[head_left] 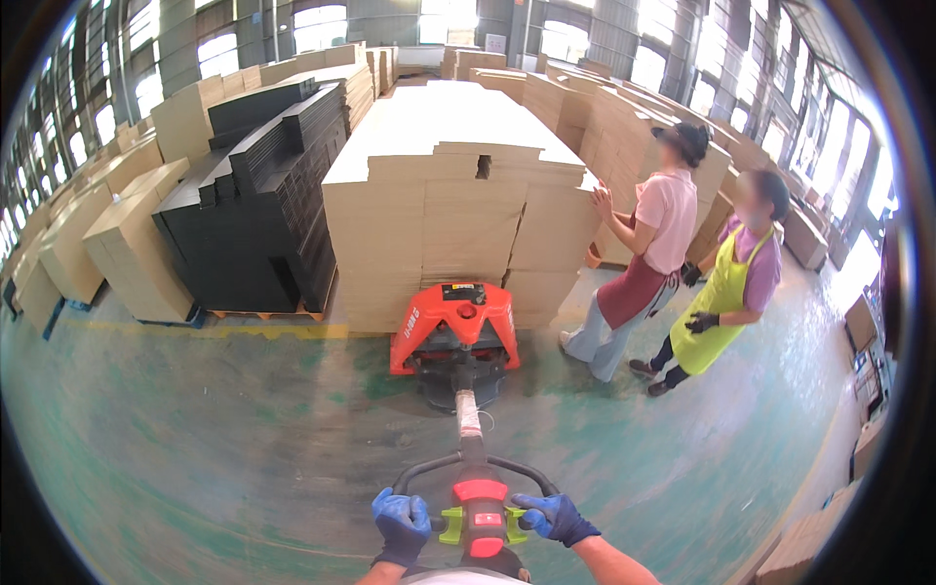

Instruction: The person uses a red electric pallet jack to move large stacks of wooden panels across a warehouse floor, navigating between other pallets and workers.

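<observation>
My left hand [401, 519], in a blue glove, is wrapped round the left side of the black looped handle [422, 469]. On the other side my right hand [555, 516], gloved alike, is closed on the right grip, its thumb side near a yellow-green lever [516, 526]. Red buttons sit on the control head [482, 507] between them. The handle belongs to a red electric pallet truck [466, 314], whose body stands against a tall, wide stack of pale boards [468, 224]. Its forks are hidden.
A person in a pink shirt [673, 214] touches the stack's right side; another in a yellow-green apron [721, 302] stands beside. Black stacked boards [253, 214] stand on a pallet at left, near a yellow floor line [244, 331]. More pale stacks [136, 234] line both sides.
</observation>
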The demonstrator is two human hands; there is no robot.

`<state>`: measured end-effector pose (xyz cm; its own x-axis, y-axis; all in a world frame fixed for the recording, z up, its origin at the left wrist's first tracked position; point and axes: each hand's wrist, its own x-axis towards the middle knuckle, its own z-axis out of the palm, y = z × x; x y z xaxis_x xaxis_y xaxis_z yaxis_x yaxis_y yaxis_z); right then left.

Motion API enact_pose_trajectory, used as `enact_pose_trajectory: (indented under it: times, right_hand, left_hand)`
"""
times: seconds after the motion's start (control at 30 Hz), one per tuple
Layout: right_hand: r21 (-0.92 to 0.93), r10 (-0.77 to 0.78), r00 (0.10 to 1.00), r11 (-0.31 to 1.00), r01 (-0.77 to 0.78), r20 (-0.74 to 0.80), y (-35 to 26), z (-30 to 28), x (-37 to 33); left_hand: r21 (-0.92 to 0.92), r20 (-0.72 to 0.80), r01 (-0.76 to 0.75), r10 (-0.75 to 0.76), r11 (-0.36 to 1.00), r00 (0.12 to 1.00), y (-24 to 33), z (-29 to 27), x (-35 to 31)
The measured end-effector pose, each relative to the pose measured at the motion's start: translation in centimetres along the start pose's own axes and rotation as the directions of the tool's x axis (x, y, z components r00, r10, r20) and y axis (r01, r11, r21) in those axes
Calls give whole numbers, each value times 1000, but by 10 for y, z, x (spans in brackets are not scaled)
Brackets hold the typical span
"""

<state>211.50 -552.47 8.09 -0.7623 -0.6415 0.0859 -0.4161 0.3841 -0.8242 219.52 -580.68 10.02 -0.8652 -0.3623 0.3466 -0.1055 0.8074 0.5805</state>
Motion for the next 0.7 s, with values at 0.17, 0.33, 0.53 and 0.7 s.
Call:
enact_pose_trajectory:
  times: [0.17,0.33,0.53,0.7]
  right_hand:
    - [74,-11,998,997,7,60,17,-32,20]
    - [71,-88,992,994,82,91,34,-42,38]
    - [68,11,989,997,-21,151,33,-54,62]
    - [76,-29,993,997,21,114,52,-58,79]
  left_hand:
    - [46,-41,10,-8,999,999,19,20,15]
    - [38,-79,50,-47,998,996,25,32,33]
    - [31,-86,59,-56,998,995,25,35,60]
    - [29,-90,44,-41,999,995,31,41,86]
